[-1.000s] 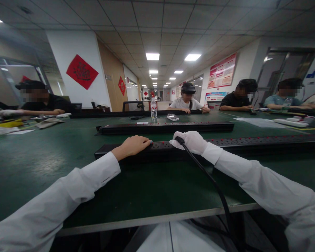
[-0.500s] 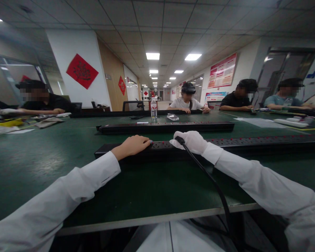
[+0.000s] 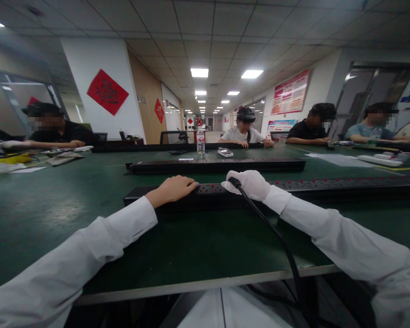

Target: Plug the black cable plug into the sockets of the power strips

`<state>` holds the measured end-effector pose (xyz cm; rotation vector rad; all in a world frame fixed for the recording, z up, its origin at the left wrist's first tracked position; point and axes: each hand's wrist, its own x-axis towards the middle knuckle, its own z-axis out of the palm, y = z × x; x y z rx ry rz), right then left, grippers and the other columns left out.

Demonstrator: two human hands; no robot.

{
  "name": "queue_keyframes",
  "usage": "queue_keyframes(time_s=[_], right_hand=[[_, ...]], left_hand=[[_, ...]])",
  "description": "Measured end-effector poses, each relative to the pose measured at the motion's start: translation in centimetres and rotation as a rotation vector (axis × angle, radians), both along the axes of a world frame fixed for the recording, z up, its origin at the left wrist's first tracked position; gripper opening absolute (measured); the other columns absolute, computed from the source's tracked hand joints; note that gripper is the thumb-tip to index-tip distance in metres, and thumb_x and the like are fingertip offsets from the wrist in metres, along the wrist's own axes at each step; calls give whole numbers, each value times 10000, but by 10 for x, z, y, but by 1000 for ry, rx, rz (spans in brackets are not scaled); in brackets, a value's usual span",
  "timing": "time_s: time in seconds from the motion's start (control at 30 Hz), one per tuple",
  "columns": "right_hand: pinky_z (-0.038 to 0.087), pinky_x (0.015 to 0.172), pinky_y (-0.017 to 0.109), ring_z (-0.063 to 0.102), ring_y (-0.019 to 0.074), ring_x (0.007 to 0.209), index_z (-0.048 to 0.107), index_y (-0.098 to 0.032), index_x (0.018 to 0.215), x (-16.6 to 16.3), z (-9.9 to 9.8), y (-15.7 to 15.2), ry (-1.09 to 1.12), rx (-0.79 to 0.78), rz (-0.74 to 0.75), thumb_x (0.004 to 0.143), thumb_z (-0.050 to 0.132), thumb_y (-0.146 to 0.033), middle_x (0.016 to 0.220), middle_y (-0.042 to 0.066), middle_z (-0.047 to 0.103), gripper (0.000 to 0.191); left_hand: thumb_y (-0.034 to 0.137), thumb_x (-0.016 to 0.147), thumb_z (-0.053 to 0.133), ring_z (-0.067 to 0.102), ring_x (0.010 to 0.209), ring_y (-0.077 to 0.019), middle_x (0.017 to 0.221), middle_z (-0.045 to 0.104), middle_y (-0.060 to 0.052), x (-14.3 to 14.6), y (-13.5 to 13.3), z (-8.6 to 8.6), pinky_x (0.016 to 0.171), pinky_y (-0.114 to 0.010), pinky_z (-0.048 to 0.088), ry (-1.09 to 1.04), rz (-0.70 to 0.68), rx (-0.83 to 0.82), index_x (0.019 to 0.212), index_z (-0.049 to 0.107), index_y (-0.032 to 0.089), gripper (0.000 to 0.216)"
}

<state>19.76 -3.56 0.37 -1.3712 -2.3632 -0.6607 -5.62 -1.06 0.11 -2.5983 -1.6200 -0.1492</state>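
A long black power strip (image 3: 210, 188) with sockets and small red lights lies across the table before me. My left hand (image 3: 174, 188), bare, grips its left part from above; the thumb side shows on top, and the other fingers are mostly hidden. Farther right, my right hand (image 3: 248, 184) in a white glove is closed around a black plug (image 3: 234, 182), held right at the strip's sockets. How far the plug sits in a socket is hidden by the glove. From it a thick black cord (image 3: 276, 234) runs down over the table's front edge.
Behind lies a second black power strip (image 3: 218, 166), and beyond it a water bottle (image 3: 200, 140) and a small white device (image 3: 225, 152). White sheets (image 3: 340, 159) lie on the right. Co-workers sit along the green table's (image 3: 177, 255) far side.
The view has shifted very slightly. Both hands keep their places on the power strip and the plug.
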Motion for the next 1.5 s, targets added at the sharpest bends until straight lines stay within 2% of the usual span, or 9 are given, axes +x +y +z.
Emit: queue_keyframes(time_s=[0.3, 0.5, 0.67, 0.8, 0.93, 1.07, 1.2, 1.33, 1.5], right_hand=[[259, 530, 211, 569, 139, 589, 579, -232, 897, 0, -1, 0, -11, 42, 19, 831, 249, -597, 621, 19, 625, 496], [250, 497, 201, 549, 112, 513, 601, -214, 801, -2, 2, 5, 45, 157, 66, 834, 318, -524, 560, 11, 614, 422], [277, 509, 196, 530, 94, 509, 600, -198, 782, 1, 33, 9, 232, 385, 131, 828, 375, -441, 556, 0, 598, 335], [269, 507, 207, 519, 105, 517, 588, -188, 833, -7, 61, 8, 174, 423, 179, 820, 375, -434, 575, 4, 586, 325], [250, 509, 216, 543, 124, 558, 585, -196, 856, -24, 58, 7, 113, 378, 119, 827, 338, -472, 610, 20, 609, 371], [238, 503, 215, 556, 129, 555, 582, -202, 857, -39, 27, 5, 2, 172, 92, 840, 297, -492, 602, 26, 621, 407], [204, 490, 229, 564, 143, 554, 569, -216, 888, -43, 9, 5, -90, 114, 62, 856, 249, -496, 624, 31, 638, 426], [198, 490, 228, 563, 144, 559, 564, -226, 892, -43, 17, 6, -178, 82, 105, 850, 244, -524, 649, 31, 647, 439], [211, 503, 228, 553, 145, 562, 583, -210, 899, -43, 41, 8, -213, 90, 90, 840, 234, -554, 643, 48, 640, 493]], left_hand=[[527, 854, 192, 592, 912, -270, 1030, 631, -79, 2, -1, 0, 760, -385, 444, -15, 18, 6, 1079, 593, 257, 533], [541, 845, 183, 592, 906, -276, 1047, 628, -76, 3, -2, 0, 740, -387, 451, -25, 55, -3, 1093, 585, 256, 552], [534, 849, 188, 590, 908, -279, 1050, 625, -87, 2, -1, -1, 740, -383, 452, -30, 52, 5, 1102, 582, 245, 550], [522, 854, 195, 592, 907, -270, 1048, 626, -88, 2, -2, 0, 747, -369, 450, -30, 56, -13, 1092, 588, 236, 541], [517, 857, 196, 592, 913, -270, 1054, 627, -92, 2, -2, -1, 752, -367, 447, -31, 49, -10, 1104, 584, 232, 542], [520, 858, 200, 594, 911, -266, 1046, 633, -88, 2, -2, -1, 753, -356, 445, -30, 55, 3, 1090, 593, 236, 537], [525, 859, 203, 594, 906, -249, 1052, 629, -80, 3, -3, 1, 754, -335, 443, -44, 42, -21, 1093, 590, 238, 536], [524, 856, 206, 591, 908, -265, 1034, 631, -88, 3, -3, 1, 754, -352, 442, -23, 64, 1, 1059, 607, 244, 529], [520, 856, 203, 595, 891, -266, 1023, 634, -91, 4, -4, 0, 746, -356, 444, -16, 64, 3, 1056, 606, 240, 530]])
